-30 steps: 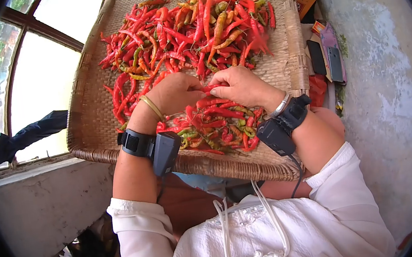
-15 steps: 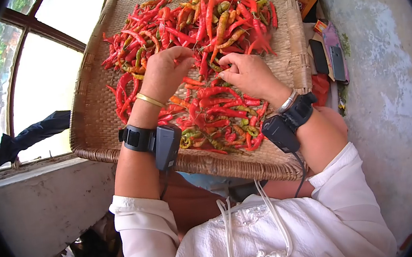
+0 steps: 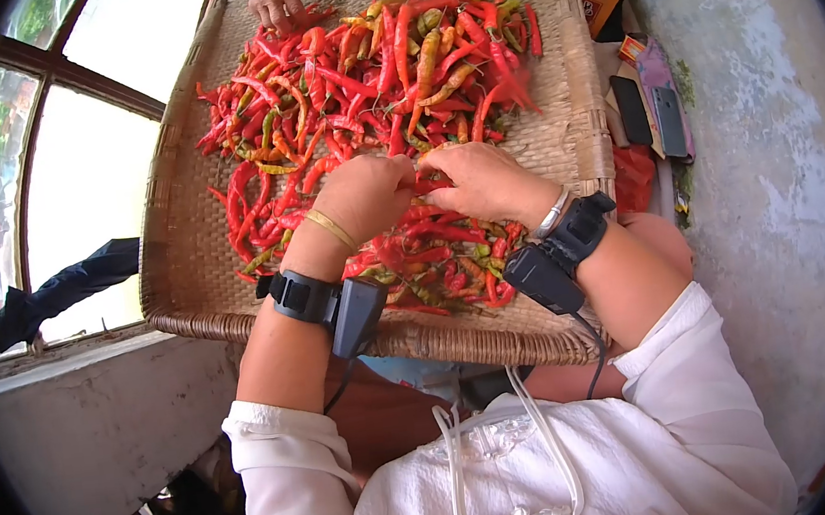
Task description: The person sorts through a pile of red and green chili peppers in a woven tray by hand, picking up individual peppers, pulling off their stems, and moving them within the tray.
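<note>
A woven tray (image 3: 178, 272) carries a wide heap of red chili peppers (image 3: 354, 83), with some green, yellow and orange ones mixed in. Over the gap between the far heap and a smaller near pile (image 3: 432, 255), my two hands meet almost fingertip to fingertip. My left hand (image 3: 364, 197) has its fingers curled and pinched, knuckles up. Opposite it, my right hand (image 3: 487, 179) is closed in a pinch too. A bit of red chili pepper shows between the fingertips; most of it is hidden behind the fingers.
Another person's hand (image 3: 275, 0) reaches into the heap at the far left. Two phones (image 3: 668, 120) lie right of the tray, near a red bag (image 3: 634, 177). A window (image 3: 73, 183) with a dark folded umbrella (image 3: 55, 295) is on the left.
Both my hands have come closer together and nearer to me, lower over the tray. Another person's hand has appeared at the far left edge of the heap.
</note>
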